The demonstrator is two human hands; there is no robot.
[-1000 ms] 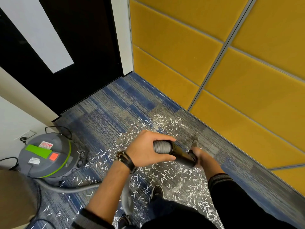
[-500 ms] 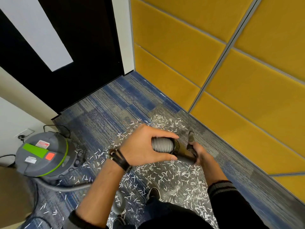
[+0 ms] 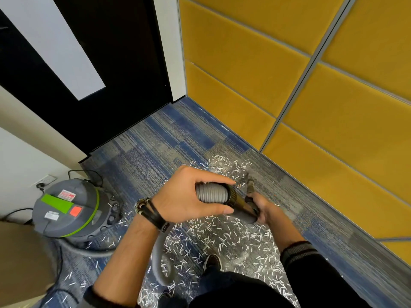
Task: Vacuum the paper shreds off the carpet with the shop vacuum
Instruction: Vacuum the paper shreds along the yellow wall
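White paper shreds [image 3: 224, 236] lie scattered over the blue and grey carpet [image 3: 144, 152], thickest around my feet and near the yellow wall. My left hand [image 3: 189, 196] grips the grey ribbed hose end [image 3: 212, 192] where it joins the dark wand. My right hand [image 3: 259, 206] grips the wand lower down. The narrow nozzle [image 3: 250, 182] points down at the shreds by the wall. The grey shop vacuum [image 3: 66, 207] with a green band stands on the carpet at the left, its hose [image 3: 162, 258] looping past my legs.
Yellow padded wall panels [image 3: 289, 85] close off the right side. A black door [image 3: 111, 63] stands at the back, beside the corner. A wall outlet with a plug [image 3: 43, 182] and black cable sit behind the vacuum. A tan surface [image 3: 20, 258] fills the lower left. My shoe [image 3: 212, 262] stands among shreds.
Both hands and the wand have moved forward toward the wall corner, and the nozzle now sits at the far patch of shreds. The vacuum has not moved.
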